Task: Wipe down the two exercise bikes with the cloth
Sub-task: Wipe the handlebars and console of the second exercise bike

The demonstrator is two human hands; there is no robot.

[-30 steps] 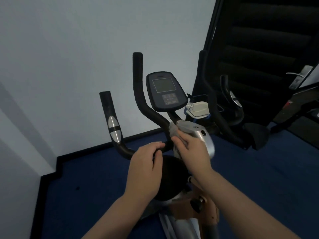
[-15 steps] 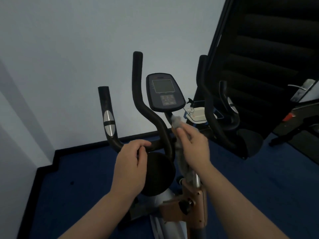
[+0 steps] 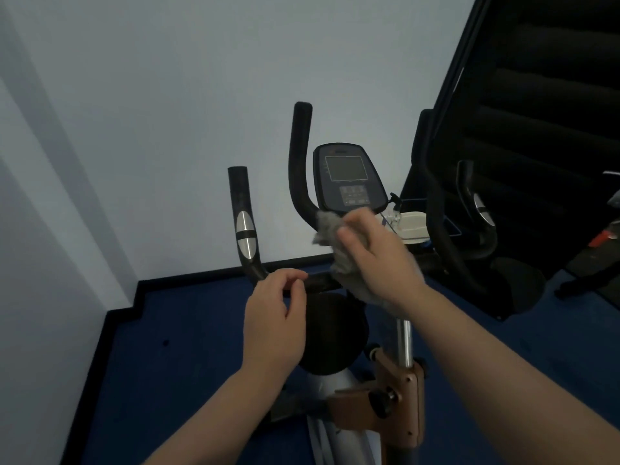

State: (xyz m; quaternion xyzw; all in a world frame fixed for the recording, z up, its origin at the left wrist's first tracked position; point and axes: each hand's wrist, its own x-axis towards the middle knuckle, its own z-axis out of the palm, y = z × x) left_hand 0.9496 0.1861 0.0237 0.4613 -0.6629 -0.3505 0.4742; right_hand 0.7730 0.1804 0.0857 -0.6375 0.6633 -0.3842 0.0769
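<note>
room: pale wall, blue carpet (image 3: 188,380)
cloth (image 3: 330,234): grey, bunched in right hand (image 3: 375,260), against the stem just below the console (image 3: 349,179), centre; looks soft, light, limp, best held wadded in the palm
left hand (image 3: 273,317): fingers loosely curled by the handlebar (image 3: 250,256), grip unclear
bike (image 3: 335,333): near, rigid, likely heavy
second bike (image 3: 436,209): far right, not yet touched
</note>
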